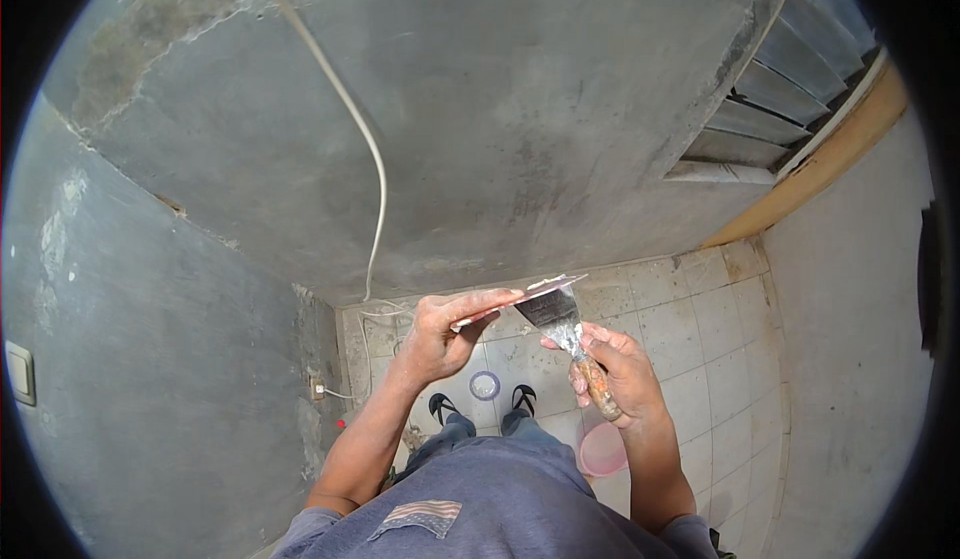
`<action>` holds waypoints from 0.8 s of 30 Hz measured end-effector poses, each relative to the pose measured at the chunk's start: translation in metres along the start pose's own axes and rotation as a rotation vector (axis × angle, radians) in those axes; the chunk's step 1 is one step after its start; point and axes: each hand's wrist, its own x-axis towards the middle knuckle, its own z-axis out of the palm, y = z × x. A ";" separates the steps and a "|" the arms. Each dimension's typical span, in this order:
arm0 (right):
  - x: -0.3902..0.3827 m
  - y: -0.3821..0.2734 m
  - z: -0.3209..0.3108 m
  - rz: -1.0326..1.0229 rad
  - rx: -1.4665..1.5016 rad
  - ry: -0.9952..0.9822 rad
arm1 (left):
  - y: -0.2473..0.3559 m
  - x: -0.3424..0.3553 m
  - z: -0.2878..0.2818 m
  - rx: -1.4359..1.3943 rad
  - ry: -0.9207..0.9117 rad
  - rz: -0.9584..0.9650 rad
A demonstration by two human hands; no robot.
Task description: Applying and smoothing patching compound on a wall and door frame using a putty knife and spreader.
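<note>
My left hand grips a thin, flat plate seen nearly edge-on, its thumb along the near part. White paste lies on top of the plate, and pale smears mark its edge. In my right hand is a putty knife, held by its worn, paint-spotted handle with the wide metal blade pointing up and left. The blade's end meets the underside or edge of the plate; I cannot tell which. Whitish paste coats the blade near the handle, and some sticks to my right fingers.
Before me stands a grey plastered wall with a white cable hanging down it. A louvred window is at upper right. On the tiled floor are a round, purple-rimmed object between my feet and a pink tub at right.
</note>
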 end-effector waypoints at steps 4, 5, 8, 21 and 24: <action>-0.002 -0.019 -0.019 0.051 0.054 -0.058 | -0.006 0.011 0.011 0.112 -0.015 0.083; -0.001 -0.022 -0.025 0.050 0.059 -0.059 | -0.007 0.013 0.014 0.164 -0.035 0.145; 0.000 -0.032 -0.038 0.051 0.081 -0.074 | -0.010 0.024 0.019 0.228 -0.057 0.160; -0.006 -0.069 -0.033 -0.280 -0.062 -0.153 | -0.049 -0.019 0.012 0.021 0.352 -0.278; 0.004 -0.059 -0.036 -0.334 -0.185 -0.093 | -0.048 -0.017 0.017 -0.230 0.585 -0.481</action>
